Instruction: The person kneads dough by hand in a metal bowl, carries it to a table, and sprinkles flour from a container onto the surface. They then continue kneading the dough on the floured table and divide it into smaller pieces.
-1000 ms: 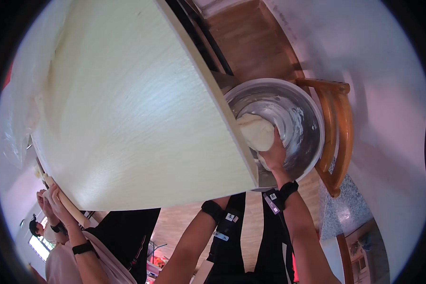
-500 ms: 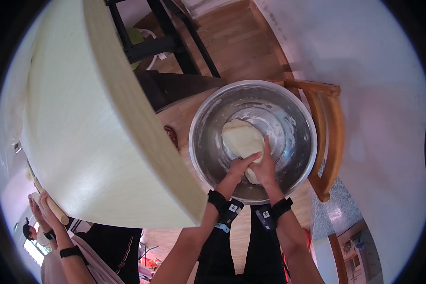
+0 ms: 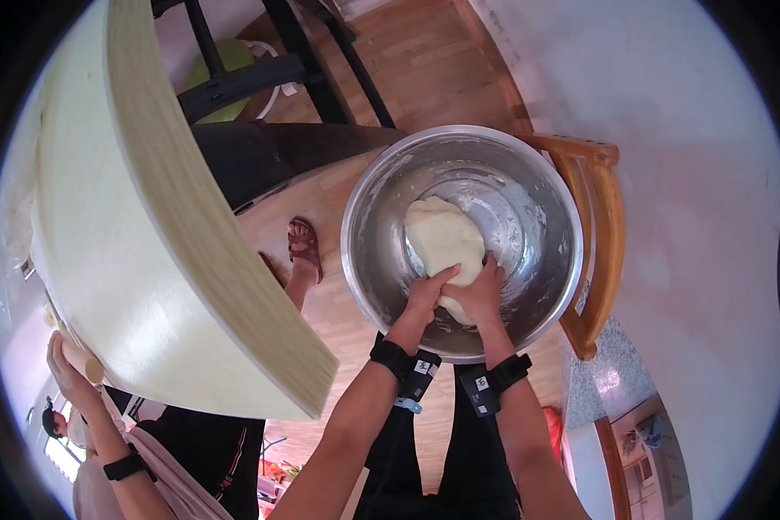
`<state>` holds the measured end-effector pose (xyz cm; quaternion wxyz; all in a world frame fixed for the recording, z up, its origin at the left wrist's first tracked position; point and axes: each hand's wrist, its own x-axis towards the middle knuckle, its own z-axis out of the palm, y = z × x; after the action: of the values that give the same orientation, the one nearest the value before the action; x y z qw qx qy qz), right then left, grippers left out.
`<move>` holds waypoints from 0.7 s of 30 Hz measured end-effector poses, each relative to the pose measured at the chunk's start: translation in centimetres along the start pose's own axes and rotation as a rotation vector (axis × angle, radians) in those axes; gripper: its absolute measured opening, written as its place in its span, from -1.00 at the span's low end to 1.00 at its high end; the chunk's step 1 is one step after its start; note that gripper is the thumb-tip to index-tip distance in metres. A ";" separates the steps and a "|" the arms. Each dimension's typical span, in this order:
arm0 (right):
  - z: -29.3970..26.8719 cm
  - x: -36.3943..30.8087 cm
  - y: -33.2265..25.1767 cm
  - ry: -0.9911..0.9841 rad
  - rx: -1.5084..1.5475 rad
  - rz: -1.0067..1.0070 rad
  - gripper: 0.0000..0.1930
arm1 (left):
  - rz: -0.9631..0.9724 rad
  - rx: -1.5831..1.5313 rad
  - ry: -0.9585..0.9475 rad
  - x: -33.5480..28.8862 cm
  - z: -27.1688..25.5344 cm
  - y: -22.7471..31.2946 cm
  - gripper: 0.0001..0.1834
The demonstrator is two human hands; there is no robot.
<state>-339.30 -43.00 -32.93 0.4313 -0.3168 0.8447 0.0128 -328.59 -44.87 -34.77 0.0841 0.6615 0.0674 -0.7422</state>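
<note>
A pale, smooth lump of dough (image 3: 445, 232) lies in a large stainless steel bowl (image 3: 364, 286) with whitish smears on its inside wall. Both of my hands grip the near end of the dough, close together. My left hand (image 3: 428, 291) is at its left side, thumb stretched across the top and the other fingers mostly hidden. On the near right side, my right hand (image 3: 480, 290) has its fingers bent over the dough. A small part of the dough shows between and below the hands. Dark bands with small boxes circle both wrists.
A pale table (image 3: 139, 260) with a thick edge fills the left. A wooden chair (image 3: 611, 251) stands behind the bowl's right rim, near a white wall (image 3: 702, 173). At lower left, a co-worker's hand (image 3: 74, 377) rests by a rolling pin (image 3: 85, 357). A sandalled foot (image 3: 304, 243) is on the floor.
My right hand's fingers, stretched upward before, now bend over the dough. The table edge appears farther left, uncovering a sandalled foot. The co-worker's hands by the rolling pin have shifted.
</note>
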 end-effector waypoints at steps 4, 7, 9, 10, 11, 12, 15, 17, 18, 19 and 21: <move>0.1 0.8 -1.0 -0.174 0.331 -0.146 -0.10 | 0.007 0.002 -0.084 0.3 -1.8 0.4 -0.32; -0.8 2.1 3.7 -0.191 0.259 -0.007 -0.19 | -0.046 0.120 -0.156 1.2 0.8 -1.6 -0.31; 1.1 2.1 1.0 -0.259 0.535 -0.080 -0.26 | 0.034 0.171 -0.173 -2.9 -1.4 2.7 -0.25; 0.9 2.4 2.4 -0.244 0.514 -0.062 -0.26 | 0.015 0.164 -0.196 -3.0 -0.1 2.2 -0.25; 0.6 2.7 3.9 -0.258 0.608 -0.008 -0.33 | 0.049 0.272 -0.200 -2.8 1.3 1.5 -0.24; 0.2 2.9 5.6 -0.265 0.699 0.049 -0.40 | 0.083 0.377 -0.210 -2.4 2.6 0.7 -0.22; -1.1 1.5 0.1 -0.471 0.842 0.054 -0.50 | 0.077 0.523 -0.117 -2.7 0.1 2.9 -0.22; 0.1 1.8 -0.3 -0.499 0.864 0.016 -0.51 | 0.223 0.662 -0.019 -2.8 -1.1 3.5 -0.20; 0.0 2.4 0.8 -0.499 0.853 0.004 -0.52 | 0.350 0.781 0.037 -2.3 -0.6 3.2 -0.18; -0.1 3.0 2.0 -0.485 0.841 0.011 -0.52 | 0.346 0.774 0.018 -1.8 -0.3 2.8 -0.18; -0.4 3.5 2.6 -0.578 0.885 0.038 -0.51 | 0.255 0.822 0.092 -1.7 -0.5 3.1 -0.17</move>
<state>-342.45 -42.84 -35.90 0.7388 -0.0726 0.6215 -0.2503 -327.27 -47.71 -33.14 -0.0984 0.6755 -0.3125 -0.6606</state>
